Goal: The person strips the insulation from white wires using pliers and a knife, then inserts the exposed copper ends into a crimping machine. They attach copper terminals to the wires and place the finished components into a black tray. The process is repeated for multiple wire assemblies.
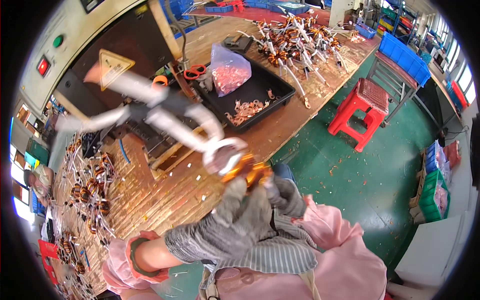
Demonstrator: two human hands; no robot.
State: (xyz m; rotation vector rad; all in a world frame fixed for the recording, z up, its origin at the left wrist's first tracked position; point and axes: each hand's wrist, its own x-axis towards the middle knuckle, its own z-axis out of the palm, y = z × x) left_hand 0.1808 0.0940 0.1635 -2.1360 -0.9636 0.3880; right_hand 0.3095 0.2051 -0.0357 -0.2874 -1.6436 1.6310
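A coil of orange copper wire (248,171) is held in front of my body. Its long white-sleeved leads (175,131), with dark sections, stretch toward the upper left and are smeared by motion. My left hand (235,215), in a grey knitted glove, grips the coil from below. On the coil's right side is my right hand (286,194), gloved in grey too, its fingers closed against the winding and partly hidden. Nearest beyond the coil stands a black tray (285,95) with loose copper terminals (247,111) and a clear bag of terminals (230,71).
A machine panel (55,55) with red and green buttons rises at left. Coils (92,187) lie along the bench's left side; a larger heap (297,42) sits at the back. Red-handled scissors (195,72) rest by the tray. A red stool (360,112) stands at right. Another person (41,181) is far left.
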